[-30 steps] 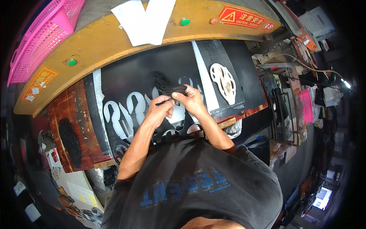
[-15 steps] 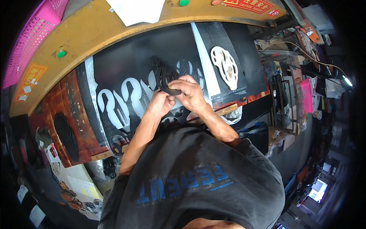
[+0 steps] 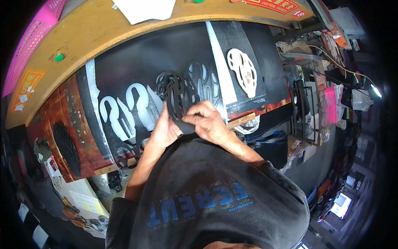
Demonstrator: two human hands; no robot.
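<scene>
Both my hands are on a black, flexible shoe-upper-shaped piece (image 3: 185, 125) with long slots cut through it. It is raised over the near part of a black sheet (image 3: 137, 54). My left hand (image 3: 164, 132) grips its left edge, while the fingers of my right hand (image 3: 210, 123) pinch its right side near the bottom. Whether it is one layer or several, I cannot tell. Left of it, white curved shapes (image 3: 143, 103) show in the black sheet. A greyish slotted shape (image 3: 203, 85) lies just beyond my right hand.
A cream slotted plate (image 3: 244, 74) lies at the right, past a white strip (image 3: 222, 66). A yellow machine beam (image 3: 87, 45) with a green button (image 3: 59, 57) spans the far side. A black oval piece (image 3: 67, 145) rests on the reddish-brown board (image 3: 85, 139) at left.
Both hands have drawn nearer to my body with the black piece. It was bunched and bent between my fingers; now it is spread flatter, its slots facing up.
</scene>
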